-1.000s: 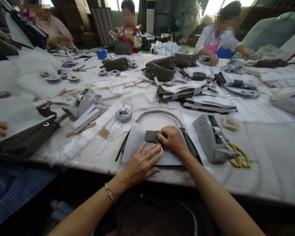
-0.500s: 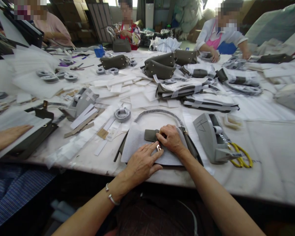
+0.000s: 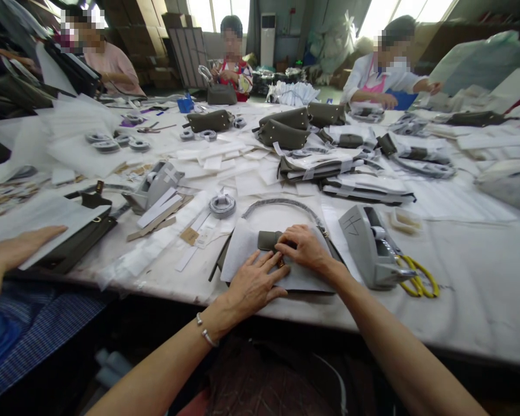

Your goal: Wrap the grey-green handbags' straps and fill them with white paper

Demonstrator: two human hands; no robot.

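An olive handbag lies at the table's front edge, its wrapped handle arching away from me. A pale protective sheet covers most of its front, with an olive flap tab on top. My left hand rests flat on the sheet, fingers spread beside a small metal clasp. At the tab's right end, my right hand is closed with bent fingers pinching the tab. Part of the tab is hidden under those fingers.
Right of the bag stand a grey tape dispenser and yellow-handled scissors. To the left lie card strips, a wrapped coil and a co-worker's hand on another bag. Wrapped bags are piled beyond; several people work around the table.
The view has tilted upward and shifted slightly. Both hands stay at the tab and clasp, the clasp now looking darker. Across the table at right, a co-worker has raised one hand.
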